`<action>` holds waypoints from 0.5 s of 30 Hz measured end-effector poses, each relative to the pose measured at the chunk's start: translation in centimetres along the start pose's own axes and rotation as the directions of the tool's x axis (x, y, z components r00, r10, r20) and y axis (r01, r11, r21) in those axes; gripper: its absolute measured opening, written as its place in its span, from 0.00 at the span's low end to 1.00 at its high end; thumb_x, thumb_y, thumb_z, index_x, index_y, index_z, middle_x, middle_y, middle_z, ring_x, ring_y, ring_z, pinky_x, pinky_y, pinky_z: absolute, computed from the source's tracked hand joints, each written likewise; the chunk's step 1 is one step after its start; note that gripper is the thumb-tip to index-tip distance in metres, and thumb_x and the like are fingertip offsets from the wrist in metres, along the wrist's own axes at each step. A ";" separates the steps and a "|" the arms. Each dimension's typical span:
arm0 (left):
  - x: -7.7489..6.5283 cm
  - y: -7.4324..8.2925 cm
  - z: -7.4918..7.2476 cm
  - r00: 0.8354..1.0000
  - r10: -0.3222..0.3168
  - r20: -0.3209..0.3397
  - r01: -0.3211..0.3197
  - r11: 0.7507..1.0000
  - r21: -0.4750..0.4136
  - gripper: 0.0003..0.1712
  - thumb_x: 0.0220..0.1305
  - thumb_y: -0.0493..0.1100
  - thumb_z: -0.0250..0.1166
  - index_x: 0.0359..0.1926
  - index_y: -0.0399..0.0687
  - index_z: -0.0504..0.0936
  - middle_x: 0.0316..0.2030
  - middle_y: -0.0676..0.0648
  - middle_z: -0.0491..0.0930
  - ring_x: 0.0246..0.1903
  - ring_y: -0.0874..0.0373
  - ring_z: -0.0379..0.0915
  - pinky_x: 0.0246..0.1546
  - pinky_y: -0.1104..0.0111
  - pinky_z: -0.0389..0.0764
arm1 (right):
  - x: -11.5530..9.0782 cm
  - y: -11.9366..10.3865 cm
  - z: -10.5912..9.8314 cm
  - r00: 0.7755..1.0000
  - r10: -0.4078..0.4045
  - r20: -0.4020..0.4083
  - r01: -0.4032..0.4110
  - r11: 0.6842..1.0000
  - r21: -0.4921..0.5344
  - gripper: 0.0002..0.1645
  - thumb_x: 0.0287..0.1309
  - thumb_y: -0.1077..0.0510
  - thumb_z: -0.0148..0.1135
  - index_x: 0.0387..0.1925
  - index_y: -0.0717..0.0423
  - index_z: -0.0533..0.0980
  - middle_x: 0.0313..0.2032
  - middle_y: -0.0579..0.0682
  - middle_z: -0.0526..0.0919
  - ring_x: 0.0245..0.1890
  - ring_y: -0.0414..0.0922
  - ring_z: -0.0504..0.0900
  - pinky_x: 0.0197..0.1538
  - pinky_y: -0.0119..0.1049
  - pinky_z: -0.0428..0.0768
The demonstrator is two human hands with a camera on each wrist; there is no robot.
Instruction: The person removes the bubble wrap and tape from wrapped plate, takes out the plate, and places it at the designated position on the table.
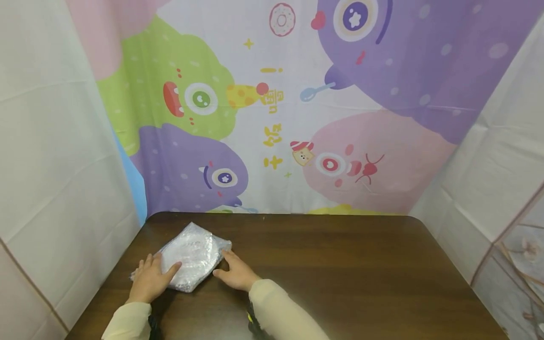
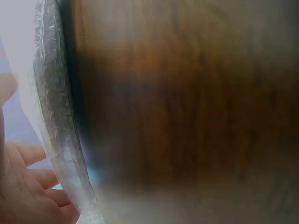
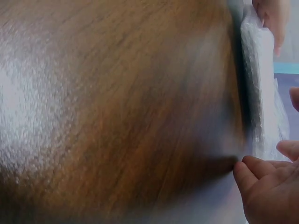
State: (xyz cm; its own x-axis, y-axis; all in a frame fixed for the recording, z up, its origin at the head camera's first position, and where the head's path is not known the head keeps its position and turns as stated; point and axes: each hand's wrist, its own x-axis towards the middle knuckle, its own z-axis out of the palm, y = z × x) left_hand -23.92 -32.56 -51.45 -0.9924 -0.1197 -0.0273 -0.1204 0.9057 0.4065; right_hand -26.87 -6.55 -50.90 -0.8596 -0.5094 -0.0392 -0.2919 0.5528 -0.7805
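Observation:
A flat packet in clear bubble wrap (image 1: 193,255), pale and shiny, lies at a slant on the left part of the brown table. My left hand (image 1: 148,279) rests on its near left side, fingers spread and thumb over the top face. At the right-hand corner, my right hand (image 1: 238,273) touches the edge with its fingertips, the thumb held apart. In the left wrist view the fingers of the left hand (image 2: 30,191) reach along the packet's side. The right wrist view shows the right hand (image 3: 273,186) low beside the wrapped edge (image 3: 259,88). What the wrap encloses is hidden.
The dark wooden table (image 1: 348,274) extends to the right of the hands. Behind it hangs a curtain (image 1: 255,118) printed with cartoon monsters. Pale cloth sheets (image 1: 55,141) enclose the left and right sides.

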 end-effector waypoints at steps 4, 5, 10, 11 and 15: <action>-0.1 0.2 0.0 1.000 -0.002 0.008 0.002 1.000 0.011 0.57 0.68 0.70 0.47 0.70 0.19 0.50 0.67 0.14 0.46 0.66 0.14 0.39 0.65 0.28 0.44 | -0.2 -0.2 0.0 1.000 0.000 0.000 0.000 1.000 0.000 0.41 0.66 0.49 0.57 0.73 0.62 0.57 0.75 0.58 0.57 0.76 0.54 0.55 0.75 0.50 0.58; -0.1 0.2 0.1 1.000 0.000 0.003 0.000 1.000 0.014 0.57 0.68 0.70 0.47 0.69 0.19 0.51 0.67 0.14 0.47 0.66 0.14 0.39 0.65 0.28 0.45 | -0.2 -0.2 0.0 1.000 0.000 0.000 0.000 1.000 0.002 0.41 0.66 0.49 0.57 0.73 0.62 0.57 0.75 0.58 0.57 0.76 0.54 0.55 0.75 0.50 0.58; -0.2 0.3 0.3 1.000 0.014 -0.021 -0.013 0.999 0.029 0.55 0.68 0.69 0.48 0.68 0.18 0.53 0.66 0.15 0.51 0.65 0.14 0.44 0.65 0.28 0.47 | 0.0 0.1 0.1 1.000 -0.005 0.000 0.005 1.000 0.013 0.40 0.66 0.49 0.57 0.72 0.63 0.57 0.74 0.59 0.57 0.76 0.54 0.55 0.75 0.50 0.58; -0.3 0.3 0.3 1.000 0.014 -0.023 -0.014 0.999 0.031 0.55 0.68 0.69 0.49 0.68 0.18 0.53 0.66 0.15 0.51 0.65 0.15 0.44 0.65 0.28 0.48 | 0.0 0.1 0.0 1.000 -0.006 0.000 0.006 1.000 0.015 0.40 0.66 0.49 0.57 0.72 0.63 0.58 0.74 0.59 0.57 0.76 0.54 0.55 0.75 0.50 0.58; -0.5 0.5 0.4 1.000 0.018 -0.024 -0.018 0.999 0.032 0.55 0.68 0.68 0.49 0.68 0.18 0.53 0.66 0.15 0.52 0.65 0.15 0.46 0.65 0.28 0.50 | 0.1 0.4 -0.2 1.000 -0.008 -0.002 0.008 1.000 0.026 0.39 0.67 0.49 0.57 0.72 0.62 0.59 0.73 0.59 0.60 0.75 0.56 0.57 0.75 0.51 0.59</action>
State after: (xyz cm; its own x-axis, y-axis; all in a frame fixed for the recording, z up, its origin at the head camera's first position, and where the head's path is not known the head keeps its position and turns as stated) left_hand -23.53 -31.93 -51.62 -0.9936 -0.1127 0.0018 -0.1037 0.9203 0.3772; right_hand -27.15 -6.25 -51.10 -0.8583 -0.5122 -0.0320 -0.2873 0.5312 -0.7970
